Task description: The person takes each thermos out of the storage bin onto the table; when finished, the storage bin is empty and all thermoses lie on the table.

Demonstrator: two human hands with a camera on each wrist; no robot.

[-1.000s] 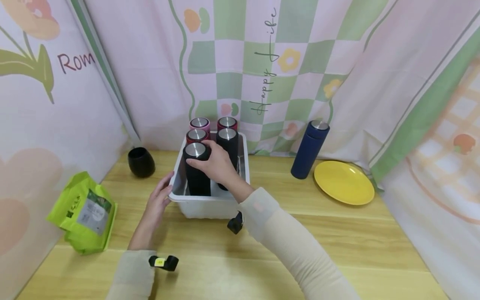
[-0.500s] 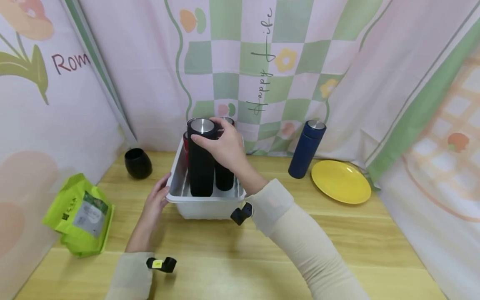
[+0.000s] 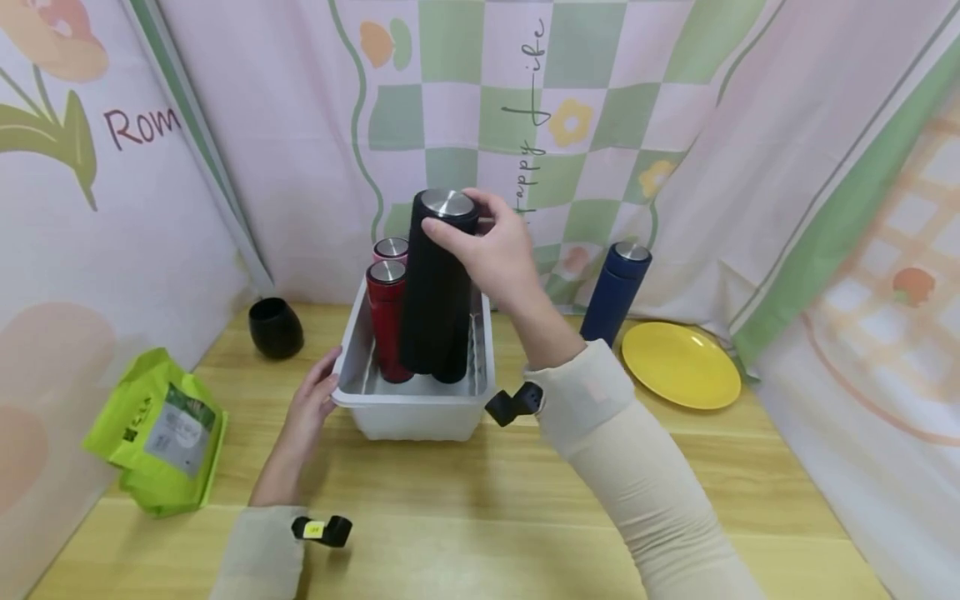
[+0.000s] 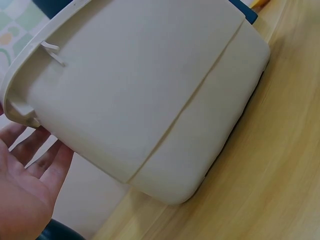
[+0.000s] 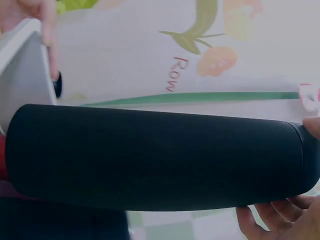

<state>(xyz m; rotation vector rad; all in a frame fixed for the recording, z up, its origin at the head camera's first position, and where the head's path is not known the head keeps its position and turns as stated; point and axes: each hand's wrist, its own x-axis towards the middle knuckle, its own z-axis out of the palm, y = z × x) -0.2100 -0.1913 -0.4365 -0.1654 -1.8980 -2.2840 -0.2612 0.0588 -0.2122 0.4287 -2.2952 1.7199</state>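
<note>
My right hand (image 3: 498, 250) grips a black thermos (image 3: 435, 292) around its silver-topped lid. The thermos is raised and leans slightly, its base still within the white bin (image 3: 416, 421). In the right wrist view the long dark thermos body (image 5: 160, 157) runs across the picture, fingers at the lid end. My left hand (image 3: 311, 392) rests against the bin's left side at the rim; in the left wrist view its fingers (image 4: 55, 170) lie nearly straight under the rim. A red thermos (image 3: 387, 325) and a pink one (image 3: 392, 248) stand inside. Another black thermos is mostly hidden behind the raised one.
A blue thermos (image 3: 617, 287) stands at the back right beside a yellow plate (image 3: 681, 367). At the left are a black cup (image 3: 276, 329) and a green bag (image 3: 161, 433). Patterned curtains (image 3: 637, 108) border the wooden table (image 3: 525, 517).
The black thermos has been lifted out of its front-left place in the bin, up and to the right, by my right hand. My left hand stays at the bin's rim.
</note>
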